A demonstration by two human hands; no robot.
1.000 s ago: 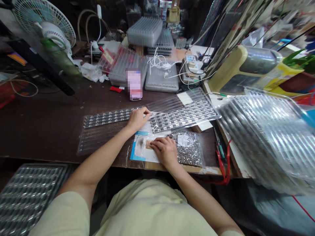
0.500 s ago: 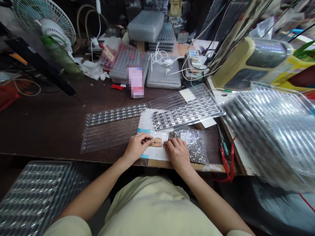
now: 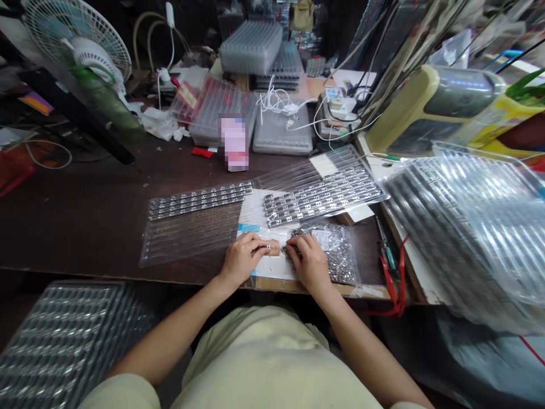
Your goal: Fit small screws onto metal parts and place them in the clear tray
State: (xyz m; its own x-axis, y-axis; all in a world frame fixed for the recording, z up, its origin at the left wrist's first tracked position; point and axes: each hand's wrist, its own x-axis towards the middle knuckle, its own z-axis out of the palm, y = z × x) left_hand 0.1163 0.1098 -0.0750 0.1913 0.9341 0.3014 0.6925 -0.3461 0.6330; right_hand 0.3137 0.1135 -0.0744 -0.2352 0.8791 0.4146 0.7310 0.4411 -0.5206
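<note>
My left hand [image 3: 242, 259] rests at the near edge of a white paper sheet [image 3: 254, 213], with its fingertips at a small tan block [image 3: 273, 247] that has a tiny silver part [image 3: 268, 247] on it. My right hand [image 3: 310, 262] is just to the right, its fingers curled at the mouth of a clear bag of small silver metal parts [image 3: 334, 253]. Beyond the hands lie clear plastic trays holding rows of metal strips, one on the left [image 3: 200, 200] and one on the right [image 3: 323, 199].
A dark wooden bench [image 3: 85, 218] carries everything. Stacked clear trays [image 3: 464, 238] bulge in at the right, with a screwdriver [image 3: 385, 244] and red wire [image 3: 394, 287] near them. More trays [image 3: 223, 108], a fan [image 3: 76, 40] and a pixelated upright object [image 3: 234, 145] stand behind.
My left hand has moved from the left strip tray down to the tan block. My right hand has moved from the block rightward to the bag mouth.
</note>
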